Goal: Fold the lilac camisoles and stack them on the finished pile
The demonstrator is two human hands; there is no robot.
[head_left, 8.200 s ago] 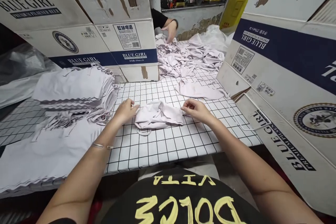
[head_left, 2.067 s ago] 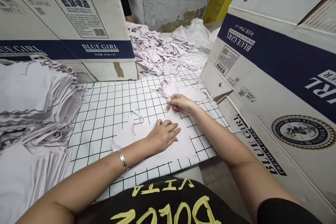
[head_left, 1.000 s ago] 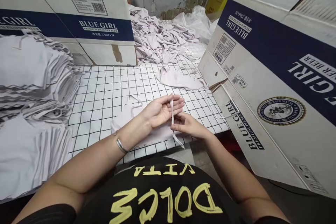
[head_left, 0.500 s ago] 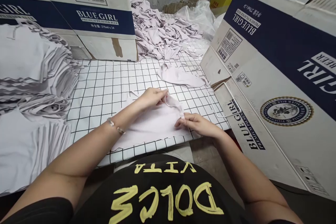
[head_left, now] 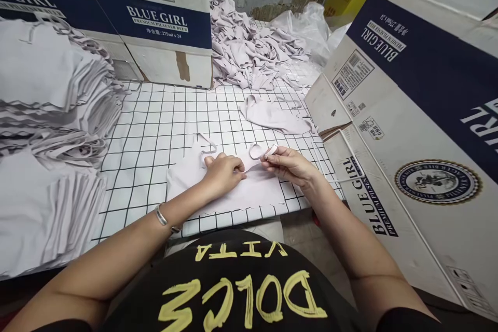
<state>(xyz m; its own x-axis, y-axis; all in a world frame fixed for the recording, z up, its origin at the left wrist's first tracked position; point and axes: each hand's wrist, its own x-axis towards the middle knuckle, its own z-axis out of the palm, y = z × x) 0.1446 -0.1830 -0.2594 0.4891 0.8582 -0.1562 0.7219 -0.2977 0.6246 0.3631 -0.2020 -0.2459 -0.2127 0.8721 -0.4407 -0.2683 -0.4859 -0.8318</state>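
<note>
A flat pale-lilac cloth pouch (head_left: 254, 193) lies on the checked table (head_left: 163, 129) near its front edge. My left hand (head_left: 221, 172) rests knuckles-up on the pouch, fingers curled and pressing it down. My right hand (head_left: 290, 165) pinches the pouch's drawstring (head_left: 259, 151) at the upper right corner, the cord looping between both hands. A second loop of cord (head_left: 206, 144) sticks out at the pouch's upper left.
Another loose pouch (head_left: 274, 115) lies further back. A heap of crumpled pouches (head_left: 252, 54) fills the far end. Stacks of flattened pouches (head_left: 54, 114) sit on the left. Blue Girl cartons stand at the back left (head_left: 155, 15) and along the right (head_left: 420, 129).
My left hand dropped from the pouch's top edge onto its middle. My right hand moved up from the lower right edge and now pinches the drawstring at the top corner.
</note>
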